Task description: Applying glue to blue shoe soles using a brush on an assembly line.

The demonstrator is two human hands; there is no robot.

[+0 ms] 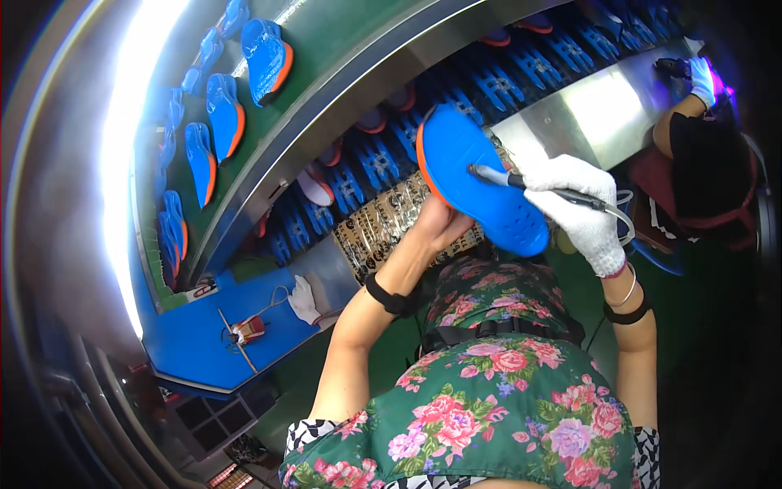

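A blue shoe insole point(460, 151) with an orange edge is held up in front of me, tilted, its patch of small holes toward the lower right. My bare left hand point(441, 222) is closed on its lower left edge, with the fingers partly hidden behind it. My right hand point(580, 204), in a white knitted glove, grips a dark-handled brush point(562, 194) with a thin pale tube running from its rear end. The brush tip touches or nearly touches the middle of the insole's blue face.
Several blue-and-orange insoles point(225, 114) lie on a green belt behind a metal rail point(326, 102). Blue racks point(379, 161) line the bench beyond, beside taped cardboard point(376, 236). A white glove point(304, 300) lies near a blue tabletop point(191, 346). A co-worker's gloved hand point(702, 81) is at far right.
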